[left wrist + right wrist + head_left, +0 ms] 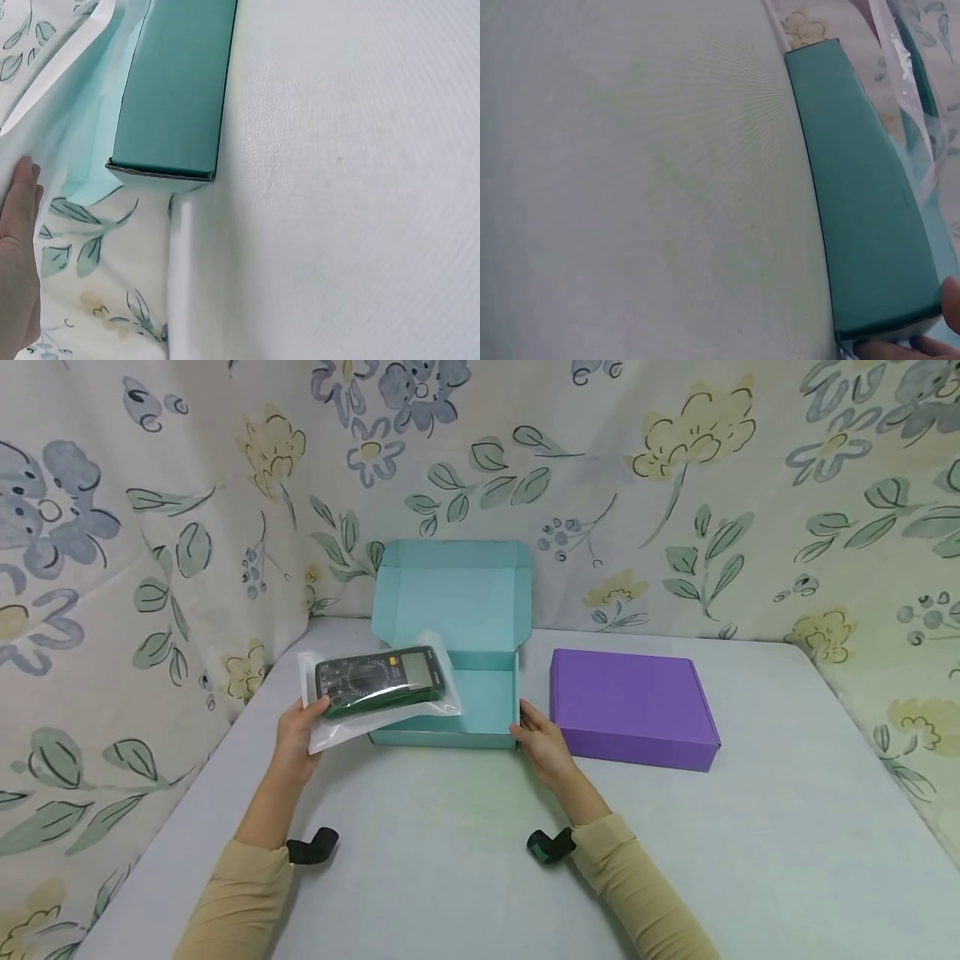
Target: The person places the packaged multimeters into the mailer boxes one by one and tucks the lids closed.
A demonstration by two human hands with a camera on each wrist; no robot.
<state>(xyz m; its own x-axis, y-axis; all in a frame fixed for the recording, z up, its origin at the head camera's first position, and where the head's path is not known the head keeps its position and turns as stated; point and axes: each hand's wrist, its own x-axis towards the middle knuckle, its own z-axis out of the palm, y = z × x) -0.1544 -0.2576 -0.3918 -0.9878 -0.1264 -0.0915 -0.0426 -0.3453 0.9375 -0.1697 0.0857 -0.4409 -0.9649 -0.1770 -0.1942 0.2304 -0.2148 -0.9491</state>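
Note:
A black-and-green digital multimeter (360, 675) lies inside a clear plastic bag (321, 737). My left hand (297, 739) grips the bag's left end, thumb on top, and holds it tilted above the left part of a teal cardboard box (442, 741). The box stands with its lid raised at the back; the bag hides part of its inside. At the box's front right corner, my right hand (546, 745) holds the side wall, thumb at the edge and fingers along the outside. The right wrist view shows its fingertips (889, 351) against the box's end.
A closed purple box (633, 702) stands to the right of the teal one, close beside my right hand. Both boxes rest on a white-covered table (435, 860). Behind and to the left hangs a floral curtain (585, 502).

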